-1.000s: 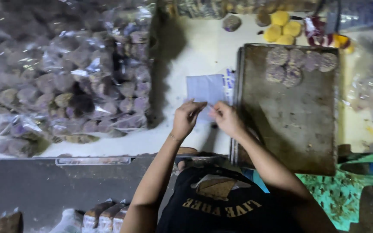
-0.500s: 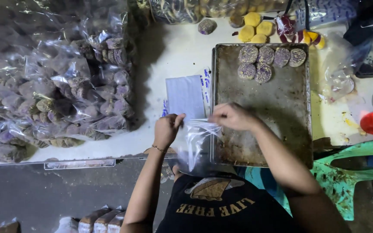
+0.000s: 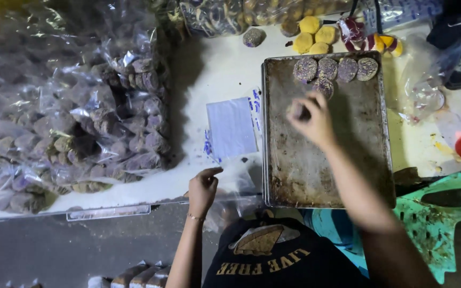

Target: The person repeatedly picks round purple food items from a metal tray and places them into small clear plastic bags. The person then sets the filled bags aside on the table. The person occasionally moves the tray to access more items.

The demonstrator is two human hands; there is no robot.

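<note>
The right hand point(image 3: 309, 118) is out over the worn, browned rectangular metal baking tray point(image 3: 321, 170), its fingers pinched together on what looks like one round purple-speckled biscuit point(image 3: 296, 110), though the hand hides most of it. At 12 o'clock from that hand, along the tray's far edge, lies a row of round purple-speckled biscuits point(image 3: 337, 69), one more tucked just below the row. The left hand point(image 3: 204, 188) sits at 8 o'clock from the tray, at the near edge of the pale desk point(image 3: 225, 69), fingers closed on the mouth of a clear thin plastic bag point(image 3: 236, 184) that hangs at the desk's edge. Just beyond it, at 12 o'clock, a flat stack of small clear plastic bags with blue print point(image 3: 231, 128) lies beside the tray. At 9 o'clock, a big heap of clear bags packed with purple biscuits point(image 3: 70, 122) covers the desk. Past the tray, at 12 o'clock, sit several round yellow biscuits point(image 3: 314, 33).
</note>
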